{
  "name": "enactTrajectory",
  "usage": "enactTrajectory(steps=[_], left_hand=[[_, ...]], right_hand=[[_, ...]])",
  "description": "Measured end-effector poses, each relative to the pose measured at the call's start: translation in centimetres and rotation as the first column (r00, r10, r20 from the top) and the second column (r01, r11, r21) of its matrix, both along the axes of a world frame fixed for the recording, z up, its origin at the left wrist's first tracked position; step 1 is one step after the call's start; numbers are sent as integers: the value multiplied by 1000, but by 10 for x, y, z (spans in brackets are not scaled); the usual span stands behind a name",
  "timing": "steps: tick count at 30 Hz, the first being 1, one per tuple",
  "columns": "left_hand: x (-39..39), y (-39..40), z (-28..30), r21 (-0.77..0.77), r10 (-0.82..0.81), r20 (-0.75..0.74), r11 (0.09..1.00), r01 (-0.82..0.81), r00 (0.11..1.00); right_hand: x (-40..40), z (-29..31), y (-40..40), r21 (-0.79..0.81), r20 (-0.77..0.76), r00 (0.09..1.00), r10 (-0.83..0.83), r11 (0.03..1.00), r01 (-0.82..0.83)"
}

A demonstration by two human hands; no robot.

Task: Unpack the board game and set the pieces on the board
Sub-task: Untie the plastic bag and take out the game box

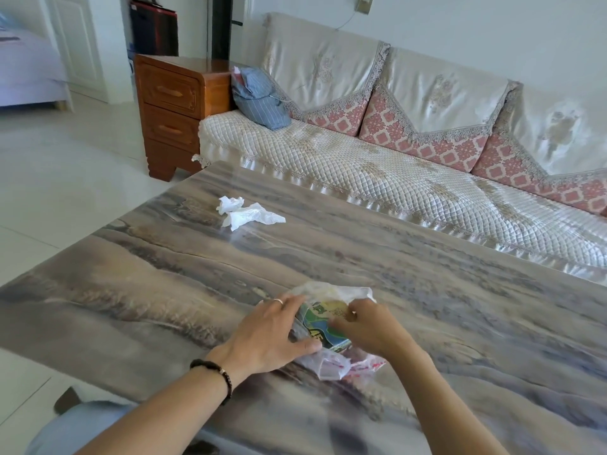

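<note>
A small game box point(323, 326) with a green, blue and yellow printed lid lies inside a thin clear plastic bag point(331, 364) with red print, near the front of the table point(197, 290). My left hand point(272, 333) lies over the box's left side, fingers spread along the bag and thumb at the box's near corner. My right hand point(364, 326) is at the box's right side, its fingers curled and pinching the bag's plastic at the top of the box. Part of the box is hidden under both hands.
Two crumpled white tissues point(244, 213) lie toward the table's far left. Behind the table runs a quilted cream sofa point(394, 178) with pink cushions and a blue striped bundle point(259, 98). A wooden drawer cabinet point(174, 113) stands at the sofa's left end.
</note>
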State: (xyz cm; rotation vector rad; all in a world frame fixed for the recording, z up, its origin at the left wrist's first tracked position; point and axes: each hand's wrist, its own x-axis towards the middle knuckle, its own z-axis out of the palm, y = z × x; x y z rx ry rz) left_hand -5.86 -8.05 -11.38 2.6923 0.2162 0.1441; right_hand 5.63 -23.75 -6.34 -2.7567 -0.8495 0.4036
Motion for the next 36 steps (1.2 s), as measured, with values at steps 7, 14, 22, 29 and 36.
enactTrajectory(steps=[7, 14, 22, 29, 36], left_hand=[[-1, 16, -1, 36, -67, -133, 997, 72, 989], [-10, 76, -14, 157, 37, -159, 988, -12, 987], [15, 159, -24, 322, 451, -84, 856, -404, 889], [36, 188, -24, 276, 686, -5, 700, -659, 727], [19, 139, -13, 195, 207, 497, 920, -341, 843]], right_hand=[[17, -7, 13, 260, -526, 850, -21, 948, 185], [20, 3, 74, 437, -572, 809, 134, 885, 162], [45, 10, 105, 556, -714, 683, 154, 718, 419], [30, -10, 115, 529, -780, 595, 194, 712, 462], [17, -25, 105, 410, -629, 774, -74, 814, 411]])
